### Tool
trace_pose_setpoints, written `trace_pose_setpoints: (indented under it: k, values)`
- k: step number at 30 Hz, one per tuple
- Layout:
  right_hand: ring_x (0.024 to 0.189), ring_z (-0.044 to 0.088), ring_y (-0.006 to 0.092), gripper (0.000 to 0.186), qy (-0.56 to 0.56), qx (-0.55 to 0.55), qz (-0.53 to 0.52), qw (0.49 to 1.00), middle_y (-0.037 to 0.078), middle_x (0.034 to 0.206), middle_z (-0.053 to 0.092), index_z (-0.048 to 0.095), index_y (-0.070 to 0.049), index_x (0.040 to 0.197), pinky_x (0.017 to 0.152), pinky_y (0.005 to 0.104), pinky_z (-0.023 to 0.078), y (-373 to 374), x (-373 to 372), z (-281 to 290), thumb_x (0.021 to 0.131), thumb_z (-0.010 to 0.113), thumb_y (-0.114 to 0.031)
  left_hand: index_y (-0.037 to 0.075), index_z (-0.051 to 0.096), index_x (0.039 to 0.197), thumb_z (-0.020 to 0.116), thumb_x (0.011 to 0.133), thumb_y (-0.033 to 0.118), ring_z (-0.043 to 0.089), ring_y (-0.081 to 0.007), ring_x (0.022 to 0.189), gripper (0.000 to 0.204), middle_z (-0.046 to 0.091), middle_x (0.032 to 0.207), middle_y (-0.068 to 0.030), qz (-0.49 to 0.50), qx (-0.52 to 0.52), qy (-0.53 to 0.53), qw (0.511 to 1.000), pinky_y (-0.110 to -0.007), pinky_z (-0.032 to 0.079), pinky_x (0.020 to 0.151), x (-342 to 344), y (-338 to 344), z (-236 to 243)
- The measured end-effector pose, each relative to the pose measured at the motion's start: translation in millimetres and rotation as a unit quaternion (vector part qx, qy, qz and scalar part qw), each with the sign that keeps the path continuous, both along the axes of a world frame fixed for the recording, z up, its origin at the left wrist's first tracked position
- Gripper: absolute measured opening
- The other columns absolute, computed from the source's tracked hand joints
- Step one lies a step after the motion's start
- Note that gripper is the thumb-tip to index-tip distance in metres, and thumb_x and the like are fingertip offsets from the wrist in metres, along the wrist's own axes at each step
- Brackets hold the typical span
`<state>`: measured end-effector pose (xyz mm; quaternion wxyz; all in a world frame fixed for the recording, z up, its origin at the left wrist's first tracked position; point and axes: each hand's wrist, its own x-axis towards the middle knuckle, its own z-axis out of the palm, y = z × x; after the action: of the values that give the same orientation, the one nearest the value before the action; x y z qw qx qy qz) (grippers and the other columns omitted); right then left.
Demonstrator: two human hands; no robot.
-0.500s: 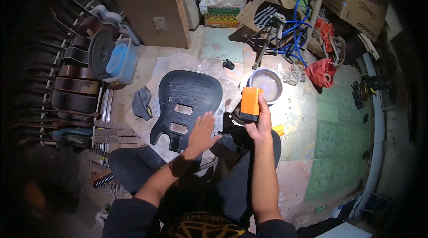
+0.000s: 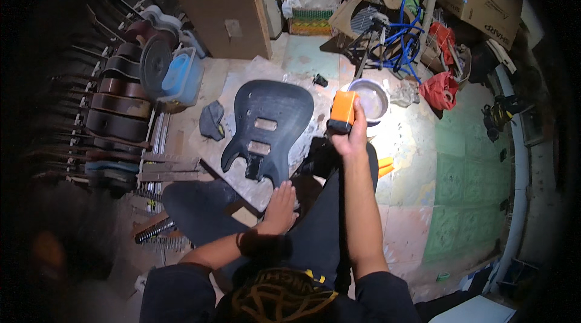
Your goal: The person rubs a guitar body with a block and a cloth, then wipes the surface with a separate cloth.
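Resting left hand: palm down, stretched out with fingers straight and nearly together, pinching nothing; at the near horn of the guitar body, touching or just beside, hard to tell which.
Guitar body: dark, lying flat ahead of the knees, horns toward the lap.
Right hand: wrapped around the orange block, thumb along its side, other fingers mostly hidden.
Orange block: dark at the lower end, held up right of the body, apart from it.
Step in hand: judged as surface work on the body, at a pause with the block clear.
Next move: judged to call for a flat face of the block toward the wood and a steadying left palm.
Grey cloth: crumpled, just left of the body.
Bowl: beyond the block.
Blue hose: coiled farther off.
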<state>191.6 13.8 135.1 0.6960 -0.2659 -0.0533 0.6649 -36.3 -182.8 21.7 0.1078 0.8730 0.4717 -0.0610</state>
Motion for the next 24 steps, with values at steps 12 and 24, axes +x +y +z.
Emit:
trace_pose_setpoints:
  k: [12, 24]
  values:
    - [0.091, 0.067, 0.0191, 0.033, 0.022, 0.032, 0.003, 0.999, 0.006, 0.107, 0.070, 0.062, -0.009, 0.120, 0.081, 0.0340, 0.055, -10.5, 18.1, -4.2, 0.100, 0.058, -0.036, -0.011, 0.034, 0.147, 0.058, 0.093, 0.049, 0.025, -0.0413, 0.148, 0.084, 0.029, 0.156, -0.0304, 0.016, -0.075, 0.030, 0.997, -0.052, 0.021, 0.120, 2.9, 20.0, 11.4]
    - [0.093, 0.067, 0.0187, 0.036, 0.008, 0.020, -0.013, 1.000, 0.007, 0.110, 0.069, 0.061, -0.009, 0.122, 0.084, 0.0337, 0.055, -3.6, 22.4, -5.9, 0.099, 0.060, -0.036, -0.008, 0.030, 0.150, 0.050, 0.097, 0.049, 0.024, -0.0373, 0.149, 0.081, 0.028, 0.159, -0.0255, 0.067, 0.023, -0.025, 0.997, -0.053, 0.019, 0.121, 25.4, 163.0, -11.3]
